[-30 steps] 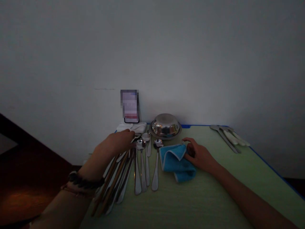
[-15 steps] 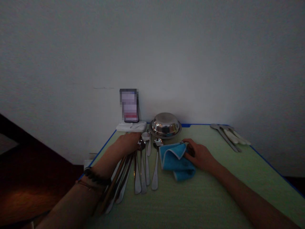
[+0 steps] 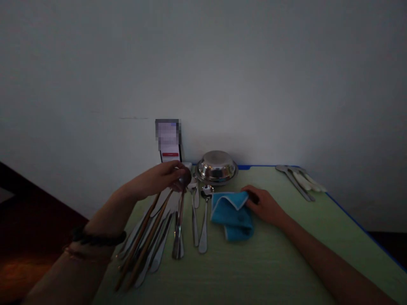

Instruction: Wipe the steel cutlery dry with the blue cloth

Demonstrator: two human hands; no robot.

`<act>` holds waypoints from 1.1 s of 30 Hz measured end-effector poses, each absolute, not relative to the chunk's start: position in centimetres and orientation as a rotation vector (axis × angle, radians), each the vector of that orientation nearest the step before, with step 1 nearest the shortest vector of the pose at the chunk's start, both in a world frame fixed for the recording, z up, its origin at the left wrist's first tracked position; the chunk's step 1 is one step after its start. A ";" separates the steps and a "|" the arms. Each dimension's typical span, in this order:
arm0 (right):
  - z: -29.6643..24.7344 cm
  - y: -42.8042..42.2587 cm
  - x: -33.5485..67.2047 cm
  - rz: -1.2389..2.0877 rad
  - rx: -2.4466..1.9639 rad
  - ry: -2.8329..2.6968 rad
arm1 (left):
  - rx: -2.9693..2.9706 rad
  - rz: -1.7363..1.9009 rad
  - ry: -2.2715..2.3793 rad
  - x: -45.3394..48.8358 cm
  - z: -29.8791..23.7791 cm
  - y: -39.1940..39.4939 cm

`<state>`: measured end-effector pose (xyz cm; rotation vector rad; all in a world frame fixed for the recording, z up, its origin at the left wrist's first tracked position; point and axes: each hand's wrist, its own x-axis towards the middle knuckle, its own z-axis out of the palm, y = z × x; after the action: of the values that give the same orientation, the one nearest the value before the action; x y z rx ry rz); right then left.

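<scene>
My left hand [image 3: 160,178] pinches a metal spoon [image 3: 179,218] by its bowl end, and the handle points down toward me. Beneath and left of it lie several wooden-handled utensils [image 3: 143,250] and metal pieces of cutlery, partly hidden by the hand. Just right of the held spoon, another spoon [image 3: 204,228] rests on the table with its bowl away from me. My right hand [image 3: 265,206] has its thumb and fingers closed on the right edge of a blue cloth [image 3: 237,218] with pale edging, which lies folded on the table.
An upturned shiny metal bowl [image 3: 217,165] sits at the back near the wall. A phone [image 3: 169,142] leans upright left of it. More utensils [image 3: 300,180], some with white handles, lie at the back right. The green table [image 3: 280,258] has blue edging.
My left hand has risen from among the cutlery and now shows a spoon in its fingers. The right hand stays at the cloth. The view has shifted slightly.
</scene>
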<state>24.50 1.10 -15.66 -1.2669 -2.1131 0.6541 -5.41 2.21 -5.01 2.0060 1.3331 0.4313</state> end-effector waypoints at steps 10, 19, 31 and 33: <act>-12.2 1.9 26.8 0.880 -1.255 -1.686 | 1.316 0.932 1.079 3.2 -6.4 -1.1; -9.6 2.4 30.9 0.318 -1.653 -2.049 | 1.129 0.754 0.943 6.2 -10.2 -2.6; -8.6 -1.0 27.6 0.360 -1.753 -2.472 | 0.996 0.897 1.014 6.9 -11.9 -2.6; -9.2 -0.1 27.8 0.297 -1.780 -2.415 | 0.972 0.899 1.018 7.0 -12.0 -2.7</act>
<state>27.79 -0.14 -9.15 -1.7802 -2.4153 0.2965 6.99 -2.67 -12.02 0.9718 1.0180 0.8991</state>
